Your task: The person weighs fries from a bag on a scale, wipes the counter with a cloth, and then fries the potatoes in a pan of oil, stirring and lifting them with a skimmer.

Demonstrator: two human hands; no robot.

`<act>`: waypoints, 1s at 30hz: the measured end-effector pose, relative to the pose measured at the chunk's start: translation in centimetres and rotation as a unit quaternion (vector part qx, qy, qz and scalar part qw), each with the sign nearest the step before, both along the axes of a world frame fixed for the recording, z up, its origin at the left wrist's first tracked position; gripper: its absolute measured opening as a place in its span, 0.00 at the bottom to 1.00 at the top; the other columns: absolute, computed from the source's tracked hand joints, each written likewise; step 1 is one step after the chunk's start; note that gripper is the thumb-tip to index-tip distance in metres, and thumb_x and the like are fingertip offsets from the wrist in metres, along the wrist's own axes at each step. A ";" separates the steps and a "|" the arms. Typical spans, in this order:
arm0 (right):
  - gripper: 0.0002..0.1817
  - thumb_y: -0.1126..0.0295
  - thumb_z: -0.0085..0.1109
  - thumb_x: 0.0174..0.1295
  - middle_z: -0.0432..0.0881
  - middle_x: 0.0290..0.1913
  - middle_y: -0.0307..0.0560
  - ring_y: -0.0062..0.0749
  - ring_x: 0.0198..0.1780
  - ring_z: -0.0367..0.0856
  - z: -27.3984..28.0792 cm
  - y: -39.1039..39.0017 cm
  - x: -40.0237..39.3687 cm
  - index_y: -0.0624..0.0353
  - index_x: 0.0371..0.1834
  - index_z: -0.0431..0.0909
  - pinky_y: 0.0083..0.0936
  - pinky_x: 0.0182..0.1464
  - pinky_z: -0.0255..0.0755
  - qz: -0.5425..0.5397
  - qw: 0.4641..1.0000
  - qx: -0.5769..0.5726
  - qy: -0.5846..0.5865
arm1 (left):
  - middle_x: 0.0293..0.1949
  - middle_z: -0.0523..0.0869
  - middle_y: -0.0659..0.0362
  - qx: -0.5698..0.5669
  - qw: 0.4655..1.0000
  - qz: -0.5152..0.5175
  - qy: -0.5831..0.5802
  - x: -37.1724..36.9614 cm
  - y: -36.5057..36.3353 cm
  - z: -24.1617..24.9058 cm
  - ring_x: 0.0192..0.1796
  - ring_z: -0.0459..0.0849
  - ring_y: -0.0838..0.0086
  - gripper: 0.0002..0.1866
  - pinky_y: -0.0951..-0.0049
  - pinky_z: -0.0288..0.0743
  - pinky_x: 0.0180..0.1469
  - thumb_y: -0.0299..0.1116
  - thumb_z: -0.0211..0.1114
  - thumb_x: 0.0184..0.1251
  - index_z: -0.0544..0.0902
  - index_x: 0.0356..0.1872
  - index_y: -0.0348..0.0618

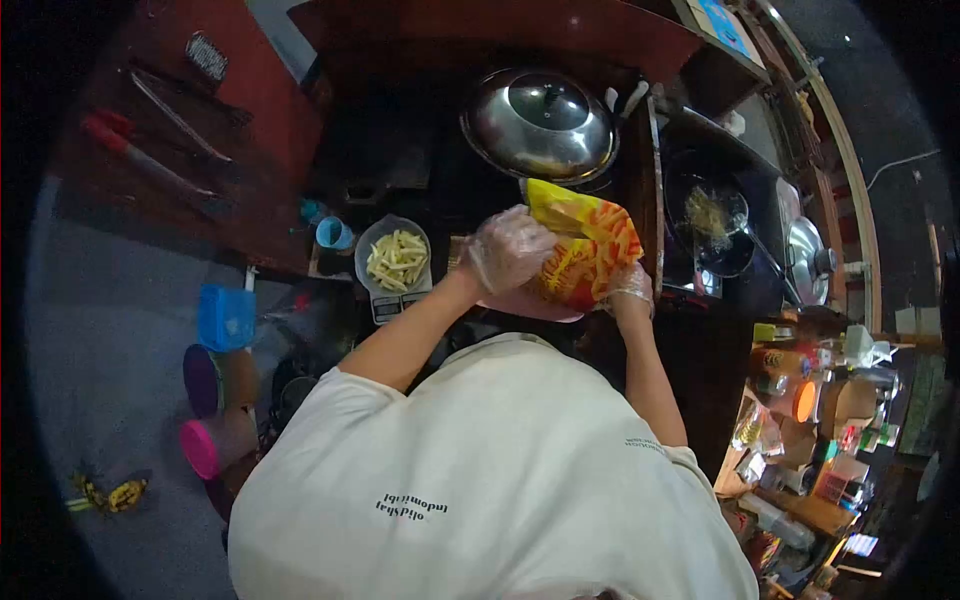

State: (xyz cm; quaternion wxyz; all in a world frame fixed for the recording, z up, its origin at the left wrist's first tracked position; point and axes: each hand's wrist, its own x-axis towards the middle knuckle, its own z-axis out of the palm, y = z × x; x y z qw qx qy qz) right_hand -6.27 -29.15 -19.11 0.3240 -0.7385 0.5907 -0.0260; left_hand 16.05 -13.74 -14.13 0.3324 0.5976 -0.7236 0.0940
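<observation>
A yellow and red bag of frozen fries is held tilted in front of my chest. My left hand, in a clear plastic glove, is closed on the bag's left edge. On the bag's lower right side my gloved right hand grips it, its fingers partly hidden behind the bag. Under the bag shows the rim of a pink tray or board. Left of my left hand, pale cut fries lie in a clear bowl, which rests on a kitchen scale.
A large wok with a domed metal lid stands at the back. To the right, food sits in oil in a pan, with another lid beside it. A blue cup stands left of the bowl. Crowded shelves are at the right.
</observation>
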 end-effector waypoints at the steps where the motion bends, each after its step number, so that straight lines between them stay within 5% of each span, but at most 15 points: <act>1: 0.24 0.54 0.63 0.63 0.86 0.50 0.61 0.54 0.55 0.84 0.0 0.3 -0.1 0.51 0.60 0.78 0.43 0.55 0.77 0.008 1.000 0.001 0.002 | 0.37 0.88 0.59 -0.042 0.998 0.036 0.022 1.0 2.2 -0.3 0.43 0.86 0.64 0.06 0.59 0.79 0.52 0.31 0.68 0.57 0.85 0.36 0.46; 3: 0.27 0.54 0.64 0.62 0.84 0.54 0.62 0.54 0.57 0.83 0.8 0.7 0.1 0.51 0.62 0.75 0.44 0.56 0.77 0.002 0.998 -0.005 -0.062 | 0.39 0.89 0.57 -0.089 0.978 0.180 0.053 3.0 7.2 -2.5 0.42 0.87 0.62 0.05 0.58 0.79 0.51 0.32 0.65 0.64 0.86 0.37 0.44; 4: 0.32 0.51 0.64 0.62 0.81 0.58 0.64 0.56 0.59 0.81 2.3 1.0 1.1 0.53 0.66 0.71 0.45 0.58 0.76 0.060 0.992 -0.031 0.103 | 0.39 0.89 0.54 -0.082 0.951 0.264 0.141 4.9 10.5 -8.3 0.42 0.86 0.56 0.07 0.57 0.78 0.49 0.32 0.64 0.67 0.86 0.38 0.42; 5: 0.32 0.51 0.64 0.62 0.81 0.58 0.64 0.56 0.59 0.81 2.0 1.2 1.3 0.53 0.66 0.71 0.45 0.58 0.76 0.063 0.992 -0.029 0.103 | 0.38 0.88 0.50 -0.043 0.876 0.390 0.281 4.5 13.6 -7.8 0.43 0.85 0.52 0.09 0.57 0.78 0.48 0.33 0.62 0.69 0.86 0.40 0.40; 6: 0.32 0.52 0.62 0.63 0.80 0.58 0.65 0.58 0.60 0.79 1.6 1.6 1.1 0.55 0.68 0.69 0.45 0.59 0.75 0.005 0.998 -0.025 0.058 | 0.39 0.87 0.48 0.001 0.812 0.527 0.252 6.2 16.8 -11.0 0.43 0.85 0.53 0.10 0.59 0.78 0.47 0.34 0.60 0.70 0.85 0.41 0.39; 8: 0.32 0.55 0.55 0.68 0.80 0.58 0.69 0.62 0.60 0.79 -0.7 1.6 0.6 0.59 0.71 0.64 0.46 0.61 0.72 -0.066 0.998 -0.015 0.014 | 0.40 0.86 0.46 -0.126 0.740 0.597 0.282 8.8 23.9 -21.3 0.43 0.85 0.56 0.14 0.58 0.77 0.46 0.36 0.64 0.68 0.82 0.47 0.36; 9: 0.32 0.55 0.55 0.68 0.80 0.58 0.69 0.62 0.60 0.79 -1.0 1.8 0.4 0.59 0.71 0.64 0.46 0.61 0.72 -0.065 0.998 -0.014 0.017 | 0.41 0.85 0.46 -0.068 0.691 0.661 0.286 9.3 27.4 -25.9 0.41 0.84 0.57 0.18 0.59 0.78 0.47 0.39 0.68 0.65 0.80 0.47 0.35; 11: 0.29 0.57 0.51 0.70 0.80 0.56 0.72 0.63 0.59 0.79 -1.4 2.5 0.2 0.61 0.71 0.63 0.47 0.61 0.73 -0.023 0.999 -0.033 0.030 | 0.40 0.84 0.48 0.074 0.584 0.713 0.382 8.1 29.1 -27.7 0.41 0.83 0.58 0.21 0.58 0.79 0.47 0.42 0.70 0.65 0.77 0.50 0.37; 12: 0.32 0.57 0.54 0.69 0.80 0.54 0.74 0.64 0.58 0.80 0.6 3.4 0.7 0.63 0.71 0.62 0.47 0.61 0.73 -0.018 0.999 -0.013 0.024 | 0.40 0.84 0.48 0.074 0.581 0.715 0.382 7.5 28.8 -27.0 0.41 0.83 0.58 0.21 0.58 0.79 0.47 0.42 0.70 0.65 0.77 0.50 0.37; 14: 0.33 0.57 0.55 0.68 0.80 0.54 0.73 0.64 0.57 0.80 -1.0 3.5 0.1 0.64 0.71 0.61 0.47 0.61 0.73 0.006 1.000 -0.008 0.030 | 0.46 0.82 0.49 0.005 0.342 0.458 0.820 5.4 26.8 -24.7 0.47 0.82 0.57 0.22 0.53 0.79 0.48 0.41 0.67 0.69 0.73 0.56 0.42; 17: 0.34 0.57 0.57 0.66 0.81 0.54 0.72 0.63 0.58 0.80 -0.7 4.3 0.7 0.64 0.70 0.61 0.47 0.61 0.73 0.030 0.997 -0.004 0.067 | 0.51 0.82 0.54 -0.089 0.387 0.372 0.839 4.0 25.8 -28.3 0.50 0.84 0.57 0.21 0.54 0.83 0.42 0.38 0.66 0.71 0.71 0.60 0.52; 18: 0.34 0.57 0.59 0.65 0.81 0.54 0.72 0.63 0.58 0.80 -0.3 4.6 1.0 0.64 0.70 0.62 0.46 0.61 0.73 0.032 0.995 -0.005 0.097 | 0.52 0.82 0.55 -0.128 0.363 0.352 0.853 3.5 25.6 -27.8 0.50 0.84 0.58 0.20 0.55 0.84 0.44 0.37 0.65 0.72 0.69 0.60 0.51; 30: 0.29 0.54 0.62 0.62 0.80 0.56 0.69 0.60 0.62 0.77 -2.5 6.7 1.1 0.65 0.60 0.75 0.46 0.62 0.73 0.225 0.946 0.072 0.224 | 0.50 0.84 0.54 -0.088 0.451 0.289 0.840 4.2 28.1 -29.2 0.47 0.86 0.60 0.17 0.52 0.80 0.50 0.30 0.61 0.74 0.71 0.60 0.47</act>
